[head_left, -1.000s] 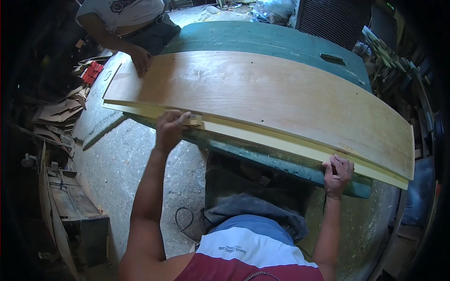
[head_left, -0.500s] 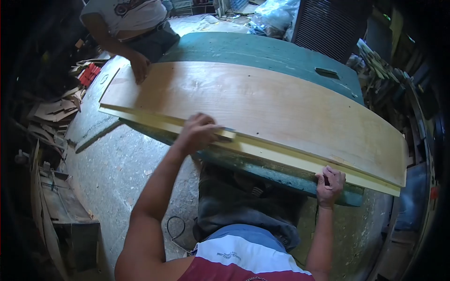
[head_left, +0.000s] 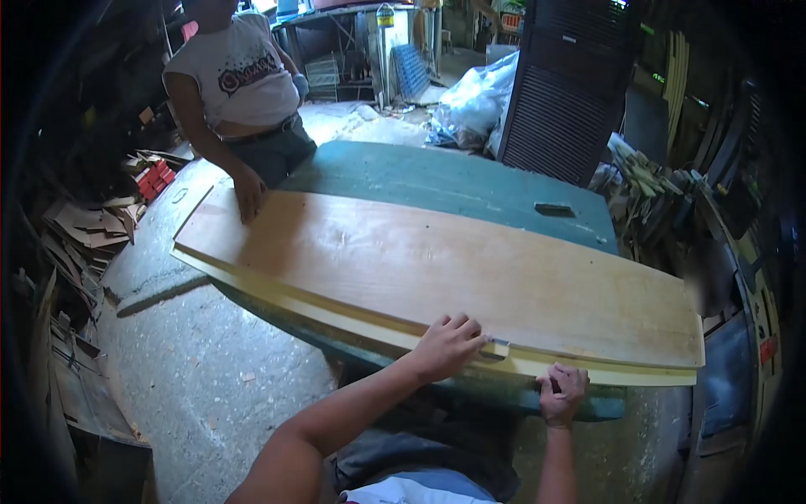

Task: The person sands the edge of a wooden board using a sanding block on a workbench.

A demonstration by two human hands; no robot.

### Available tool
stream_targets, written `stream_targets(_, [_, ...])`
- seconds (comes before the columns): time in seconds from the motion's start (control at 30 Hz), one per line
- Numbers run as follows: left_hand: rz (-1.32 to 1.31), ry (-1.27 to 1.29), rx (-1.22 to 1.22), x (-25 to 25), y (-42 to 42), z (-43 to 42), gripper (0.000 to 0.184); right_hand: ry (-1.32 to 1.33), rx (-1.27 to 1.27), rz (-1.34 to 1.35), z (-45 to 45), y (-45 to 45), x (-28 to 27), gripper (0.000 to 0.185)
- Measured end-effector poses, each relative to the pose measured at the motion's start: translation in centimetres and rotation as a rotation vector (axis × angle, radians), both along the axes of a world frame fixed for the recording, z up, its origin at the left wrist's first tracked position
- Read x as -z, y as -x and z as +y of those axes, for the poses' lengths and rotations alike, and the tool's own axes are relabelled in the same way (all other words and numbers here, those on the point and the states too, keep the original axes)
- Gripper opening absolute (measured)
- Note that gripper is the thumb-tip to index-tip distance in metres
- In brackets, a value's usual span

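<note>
A long, light-brown wooden panel [head_left: 378, 260] lies flat across a green worktable [head_left: 437, 181]. Along its near side runs a pale yellow strip [head_left: 327, 312], projecting past the panel. My left hand [head_left: 447, 346] is closed around a small wooden block [head_left: 495, 349] with a dark edge and sits on the strip by the panel's near edge; most of the block is under my palm. To the right, my right hand [head_left: 564, 395] curls over the strip's outer edge and grips it. Some of its fingers are hidden.
Across the table a person [head_left: 239, 92] rests a hand [head_left: 250, 197] on the panel's far left end. A dark louvered door [head_left: 567, 92] and plastic bags [head_left: 477, 97] stand behind. Wood scraps [head_left: 84, 223] lie at left, more timber pieces [head_left: 651, 181] at right.
My left hand has slid the block rightward along the near edge, closer to my right hand. My right hand keeps its hold. The view has tilted up, showing more background.
</note>
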State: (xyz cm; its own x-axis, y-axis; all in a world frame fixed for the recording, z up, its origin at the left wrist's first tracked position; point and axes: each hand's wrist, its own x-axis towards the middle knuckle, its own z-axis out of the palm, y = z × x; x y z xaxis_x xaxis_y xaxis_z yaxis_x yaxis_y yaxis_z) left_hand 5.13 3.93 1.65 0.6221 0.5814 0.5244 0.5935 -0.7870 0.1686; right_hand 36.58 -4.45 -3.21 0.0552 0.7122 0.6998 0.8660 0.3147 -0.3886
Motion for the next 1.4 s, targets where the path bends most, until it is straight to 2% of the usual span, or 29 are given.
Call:
stream_targets(0.1, [0.091, 0.021, -0.047, -0.5, 4.2, 0.4, 0.041, 0.002, -0.01, 0.014, -0.2, -0.1, 0.4, 0.025])
stream_targets(0.17, [0.033, 0.003, -0.006, -0.6, 9.5, 1.3, 0.043, 0.007, -0.01, 0.023, 0.0, 0.0, 0.2, 0.025])
stream_targets(0.23, [0.101, -0.021, -0.062, -0.8, 14.7, 1.5, 0.046, -0.014, -0.004, 0.013, 0.2, -0.1, 0.6, 0.025])
stream_targets(0.33, [0.077, -0.053, -0.026, 1.1, 16.4, 2.2, 0.05, -0.023, -0.004, 0.01, 0.1, 0.3, 0.4, 0.024])
stream_targets(0.43, [-0.082, -0.196, 0.151, 1.8, 8.0, 2.3, 0.054, -0.028, 0.011, -0.051, 0.5, 0.0, 0.6, 0.024])
stream_targets(0.5, [-0.042, -0.125, 0.119, 1.6, 1.2, 1.4, 0.047, -0.032, -0.005, -0.041, 0.6, -0.2, 0.7, 0.023])
stream_targets(0.57, [-0.048, -0.166, 0.126, 2.5, -4.6, 1.0, 0.045, -0.035, -0.021, -0.045, 0.6, -0.2, 0.6, 0.02])
stream_targets(0.63, [-0.026, -0.158, 0.133, 1.4, -6.1, 0.7, 0.047, -0.056, 0.015, -0.066, 0.9, -1.0, 2.1, 0.017])
stream_targets(0.7, [-0.017, -0.055, 0.143, 1.4, -6.0, 0.7, 0.047, -0.05, 0.013, -0.069, 0.4, -0.5, 1.4, 0.016])
stream_targets(0.83, [-0.031, -0.118, 0.109, 2.5, 5.3, 2.5, 0.045, -0.047, -0.024, 0.007, 0.2, -0.1, 0.5, 0.015])
stream_targets(0.9, [-0.028, -0.063, 0.083, 1.0, 11.8, 2.2, 0.055, -0.038, -0.034, 0.024, 0.2, 0.0, 0.6, 0.017])
stream_targets(0.93, [0.004, -0.045, 0.047, 0.2, 14.0, 2.0, 0.052, -0.033, -0.017, 0.013, 0.3, 0.0, 0.5, 0.016])
stream_targets(1.03, [0.001, -0.069, 0.071, -0.2, 13.9, 1.9, 0.049, -0.021, -0.005, -0.008, 0.4, -0.1, 0.8, 0.015])
stream_targets(1.13, [-0.071, -0.108, 0.093, 0.4, 6.9, 1.4, 0.042, -0.016, -0.024, -0.027, 0.6, -0.3, 1.0, 0.014])
stream_targets(1.23, [-0.105, -0.137, 0.137, 1.3, -1.4, 0.8, 0.048, -0.008, -0.032, -0.03, 0.4, -0.3, 1.1, 0.014])
stream_targets(1.3, [-0.108, -0.114, 0.135, 2.1, -7.2, 0.5, 0.043, -0.015, -0.024, -0.032, 0.5, -0.4, 1.1, 0.015])
stream_targets(1.4, [-0.112, 0.012, 0.147, 1.7, -8.5, 0.4, 0.04, 0.003, -0.004, -0.037, 0.5, -1.2, 1.6, 0.016])
